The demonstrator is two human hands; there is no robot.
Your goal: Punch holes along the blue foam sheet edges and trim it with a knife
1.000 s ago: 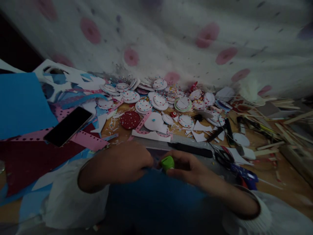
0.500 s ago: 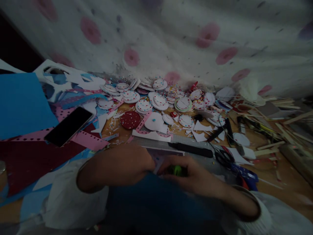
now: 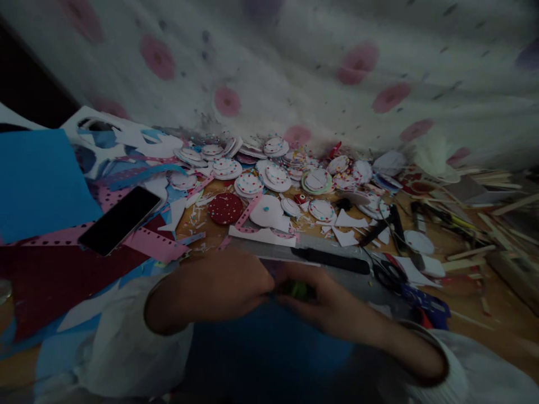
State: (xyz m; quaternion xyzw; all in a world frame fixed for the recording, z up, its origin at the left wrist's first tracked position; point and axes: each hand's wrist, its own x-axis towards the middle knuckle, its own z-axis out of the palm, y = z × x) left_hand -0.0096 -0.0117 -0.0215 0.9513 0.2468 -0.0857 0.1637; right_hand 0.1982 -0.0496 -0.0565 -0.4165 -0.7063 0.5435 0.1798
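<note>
My left hand (image 3: 227, 283) is closed, its fingertips pressed close to my right hand; what they hold, if anything, is hidden. My right hand (image 3: 326, 297) curls around a small green object (image 3: 298, 290), mostly covered by the fingers, so its kind is not clear. Both hands meet over the near edge of a grey mat (image 3: 252, 247). Below them spreads a dark blue surface (image 3: 269, 348), blurred. Just beyond the hands lies a black, slim-handled tool (image 3: 332, 260). A white paper disc (image 3: 266, 210) with a blue bead lies farther back.
Several layered white discs (image 3: 275, 174) with coloured dots crowd the back, beside a red dotted disc (image 3: 225, 209). Left are a phone (image 3: 120, 220), a blue sheet (image 3: 42, 185) and paper scraps. Scissors (image 3: 391, 276), a blue glue gun (image 3: 429, 303) and wooden sticks (image 3: 469, 252) lie right.
My left hand has shifted slightly right, closer against my right hand. The green object shows less between the right fingers now. The view has moved a little.
</note>
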